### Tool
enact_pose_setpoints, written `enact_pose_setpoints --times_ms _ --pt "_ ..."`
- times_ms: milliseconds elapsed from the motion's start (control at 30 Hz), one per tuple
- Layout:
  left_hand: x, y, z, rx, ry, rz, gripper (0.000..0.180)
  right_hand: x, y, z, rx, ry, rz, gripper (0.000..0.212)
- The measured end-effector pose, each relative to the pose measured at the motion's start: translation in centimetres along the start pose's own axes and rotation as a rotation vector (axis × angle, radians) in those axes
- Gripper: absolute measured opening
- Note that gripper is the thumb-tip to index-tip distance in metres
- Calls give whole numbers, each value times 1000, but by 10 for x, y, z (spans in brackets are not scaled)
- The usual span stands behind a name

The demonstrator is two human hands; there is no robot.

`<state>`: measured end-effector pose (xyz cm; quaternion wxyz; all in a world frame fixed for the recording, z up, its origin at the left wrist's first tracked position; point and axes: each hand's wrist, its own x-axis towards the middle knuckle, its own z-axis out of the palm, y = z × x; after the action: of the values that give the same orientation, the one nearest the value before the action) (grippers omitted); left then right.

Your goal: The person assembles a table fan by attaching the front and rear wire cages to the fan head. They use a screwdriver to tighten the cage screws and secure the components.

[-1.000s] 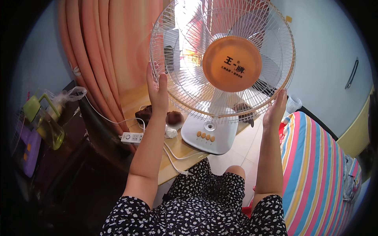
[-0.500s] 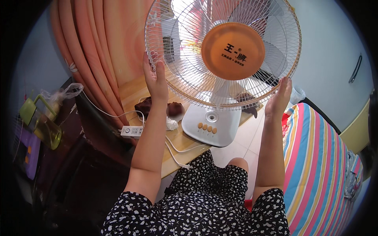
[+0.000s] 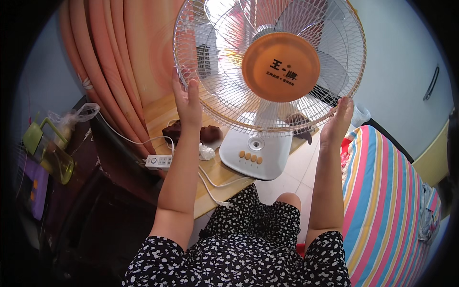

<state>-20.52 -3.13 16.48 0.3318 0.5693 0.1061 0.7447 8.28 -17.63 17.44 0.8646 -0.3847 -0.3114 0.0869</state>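
Note:
A white desk fan (image 3: pixel 258 153) with a round wire grille and an orange hub (image 3: pixel 280 67) stands on a wooden table (image 3: pixel 158 115), its base bearing a row of orange buttons. My left hand (image 3: pixel 187 100) lies flat against the left side of the grille, fingers up. On the grille's lower right rim rests my right hand (image 3: pixel 337 122), palm toward the wire. Both hands press the cage from opposite sides without closing around it.
A white power strip (image 3: pixel 158 161) with a cable hangs at the table's left edge. A brown lump (image 3: pixel 206 134) and crumpled white paper (image 3: pixel 206 153) lie beside the fan base. Orange curtains (image 3: pixel 119 57) hang behind. A striped bed cover (image 3: pixel 387 205) is at right, dark furniture at left.
The view has tilted up, so the fan sits higher and larger in the picture. Both hands have stayed on the grille's two sides and risen slightly along it.

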Motion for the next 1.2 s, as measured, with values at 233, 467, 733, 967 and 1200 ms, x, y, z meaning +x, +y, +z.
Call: enact_pose_setpoints --times_ms 233,467,733,967,1200 --pt "-7 4 1 -3 11 -3 59 2 6 -2 -33 6 -4 89" --pt "2 7 11 33 107 36 57 2 -1 3 -78 26 0 83" --pt "6 15 15 -33 139 -15 60 5 5 6 -42 54 -35 80" --pt "14 8 16 42 170 34 63 8 2 7 -75 48 -17 68" --pt "13 2 13 40 188 42 50 -16 15 0 0 14 136 87"
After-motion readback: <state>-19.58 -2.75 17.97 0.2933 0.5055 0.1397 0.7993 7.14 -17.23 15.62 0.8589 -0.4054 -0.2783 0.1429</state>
